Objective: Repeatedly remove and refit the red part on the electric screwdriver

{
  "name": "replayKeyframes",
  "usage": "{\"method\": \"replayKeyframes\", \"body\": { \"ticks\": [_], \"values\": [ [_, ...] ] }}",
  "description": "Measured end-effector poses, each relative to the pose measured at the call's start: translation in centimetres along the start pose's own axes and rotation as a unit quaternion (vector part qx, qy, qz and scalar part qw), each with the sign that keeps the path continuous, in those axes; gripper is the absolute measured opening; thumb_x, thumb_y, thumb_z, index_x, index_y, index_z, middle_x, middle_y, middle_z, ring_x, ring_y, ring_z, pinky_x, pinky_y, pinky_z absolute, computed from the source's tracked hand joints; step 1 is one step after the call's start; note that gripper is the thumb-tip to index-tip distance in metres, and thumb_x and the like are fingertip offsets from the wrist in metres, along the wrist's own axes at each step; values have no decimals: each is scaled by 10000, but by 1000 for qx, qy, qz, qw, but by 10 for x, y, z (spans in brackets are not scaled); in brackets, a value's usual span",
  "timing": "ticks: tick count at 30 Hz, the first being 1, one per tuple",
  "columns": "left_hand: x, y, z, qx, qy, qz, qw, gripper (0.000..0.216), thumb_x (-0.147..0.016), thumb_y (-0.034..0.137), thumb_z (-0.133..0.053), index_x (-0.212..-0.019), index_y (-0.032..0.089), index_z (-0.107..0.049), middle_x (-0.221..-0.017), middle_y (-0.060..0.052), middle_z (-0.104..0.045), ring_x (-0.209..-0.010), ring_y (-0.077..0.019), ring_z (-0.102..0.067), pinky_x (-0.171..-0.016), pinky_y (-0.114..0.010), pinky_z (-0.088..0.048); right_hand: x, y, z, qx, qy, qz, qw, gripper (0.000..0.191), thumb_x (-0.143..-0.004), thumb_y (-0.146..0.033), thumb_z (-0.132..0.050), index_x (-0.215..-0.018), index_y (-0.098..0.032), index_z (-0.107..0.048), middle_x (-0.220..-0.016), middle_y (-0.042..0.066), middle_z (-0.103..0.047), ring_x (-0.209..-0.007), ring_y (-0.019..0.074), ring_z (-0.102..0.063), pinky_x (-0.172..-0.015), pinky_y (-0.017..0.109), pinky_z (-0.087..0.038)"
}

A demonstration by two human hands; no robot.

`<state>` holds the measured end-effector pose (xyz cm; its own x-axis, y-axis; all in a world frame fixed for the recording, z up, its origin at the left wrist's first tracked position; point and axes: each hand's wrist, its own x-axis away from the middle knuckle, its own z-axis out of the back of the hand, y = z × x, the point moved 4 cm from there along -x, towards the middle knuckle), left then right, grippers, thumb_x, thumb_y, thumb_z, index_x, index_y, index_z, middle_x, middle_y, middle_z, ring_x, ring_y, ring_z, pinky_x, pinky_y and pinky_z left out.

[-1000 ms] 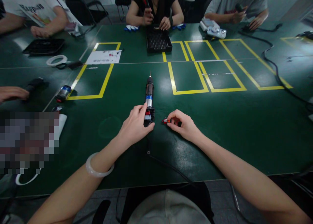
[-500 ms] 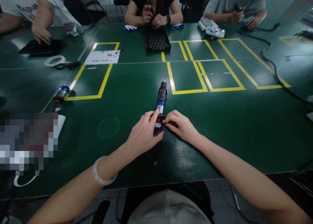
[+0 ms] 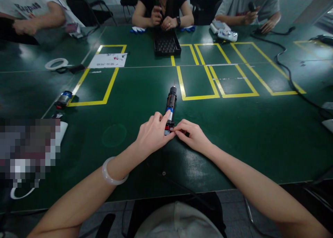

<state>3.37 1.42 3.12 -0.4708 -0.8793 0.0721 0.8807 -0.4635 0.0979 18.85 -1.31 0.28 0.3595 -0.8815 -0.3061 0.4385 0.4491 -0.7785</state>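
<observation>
On the green table lies a slim motor assembly (image 3: 171,101), like the inside of an electric screwdriver. Its black barrel points away from me with a thin shaft at the tip, and a silver and blue motor sits behind. My left hand (image 3: 153,132) holds the near part, index finger along the motor and thumb by the rear end. Beside the small red and black parts (image 3: 168,128) at that rear end, my right hand (image 3: 191,134) is closed in a pinch. What lies between its fingertips is too small to make out.
A loose blue and silver motor (image 3: 64,98), a tape roll (image 3: 56,64) and a paper sheet (image 3: 108,60) are to the left. Across the table, several people sit near a black tray (image 3: 167,51). A cable (image 3: 286,66) runs along the right. Yellow tape marks rectangles.
My right fingertips have shifted slightly left, closer to my left thumb at the rear end. At the far left, a person has lifted a dark flat object off the table.
</observation>
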Motion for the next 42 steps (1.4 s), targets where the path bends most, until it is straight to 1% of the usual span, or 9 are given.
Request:
{"method": "replayKeyframes", "body": {
  "ticks": [7, 14, 19, 22, 29, 32, 35, 39, 42],
  "values": [
    [-5, 3, 1, -36, 10, 3, 999, 687, -909, 567, -476, -1530, 299, -355, -1119, -114, -510, -985, -271, -563, -715, -338, -496, 1, 14, 7, -59, 18, -32, 998, 156, -949, -208, -550, -1013, -193, -691, -950, 53, -655, -838, 156, -625, -730, 284, -503],
    [2, -28, 4, -49, 8, 15, 999, 705, -887, 575, -507, -1529, 325, -361, -1151, -120, -495, -996, -284, -544, -722, -352, -493, 0, 18, 14, -69, 26, -70, 995, 162, -945, -209, -541, -1023, -188, -681, -971, 59, -674, -838, 163, -638, -716, 292, -497],
    [5, -79, 10, -61, -4, 74, 995, 740, -876, 629, -479, -1537, 319, -355, -1184, -141, -486, -997, -314, -546, -732, -391, -496, -1, 16, 14, -54, 21, -69, 996, 162, -938, -199, -543, -990, -177, -696, -931, 55, -671, -792, 155, -619, -671, 280, -464],
    [6, -120, 13, -58, -4, 117, 992, 764, -866, 663, -469, -1535, 312, -359, -1217, -158, -477, -1042, -347, -541, -735, -415, -502, -1, 17, 14, -56, 17, -68, 996, 166, -944, -199, -537, -982, -183, -698, -940, 53, -669, -819, 158, -625, -682, 280, -462],
    [8, -215, 18, -58, -2, 211, 976, 829, -834, 733, -457, -1527, 286, -367, -1293, -170, -448, -1143, -386, -504, -862, -549, -480, 0, 18, 13, -51, 15, -66, 996, 166, -945, -192, -531, -975, -184, -695, -941, 53, -668, -832, 161, -624, -702, 286, -465],
    [11, -239, 23, -72, -9, 252, 965, 852, -834, 729, -457, -1525, 238, -370, -1288, -185, -451, -1120, -375, -519, -873, -517, -470, 0, 19, 13, -48, 14, -62, 997, 169, -944, -186, -531, -977, -185, -697, -951, 53, -669, -840, 161, -625, -708, 285, -465],
    [18, -242, 29, -114, 20, 267, 957, 784, -881, 676, -413, -1499, 194, -393, -1228, -186, -506, -1088, -358, -533, -869, -462, -466, 0, 19, 13, -47, 16, -60, 997, 166, -941, -182, -535, -976, -189, -698, -954, 50, -668, -836, 158, -624, -708, 282, -464],
    [27, -225, 28, -173, 102, 265, 943, 608, -934, 557, -377, -1354, 132, -491, -1207, -192, -530, -1075, -339, -538, -825, -402, -472, 0, 19, 12, -49, 14, -63, 997, 171, -945, -186, -529, -977, -190, -697, -950, 46, -665, -801, 148, -616, -692, 277, -459],
    [29, -215, 21, -176, 119, 263, 941, 504, -936, 522, -386, -1211, 134, -550, -1203, -186, -522, -1075, -342, -535, -764, -380, -476, 0, 19, 12, -51, 12, -66, 996, 171, -947, -189, -527, -978, -189, -695, -957, 46, -666, -792, 144, -613, -690, 276, -458]
  ]
}}
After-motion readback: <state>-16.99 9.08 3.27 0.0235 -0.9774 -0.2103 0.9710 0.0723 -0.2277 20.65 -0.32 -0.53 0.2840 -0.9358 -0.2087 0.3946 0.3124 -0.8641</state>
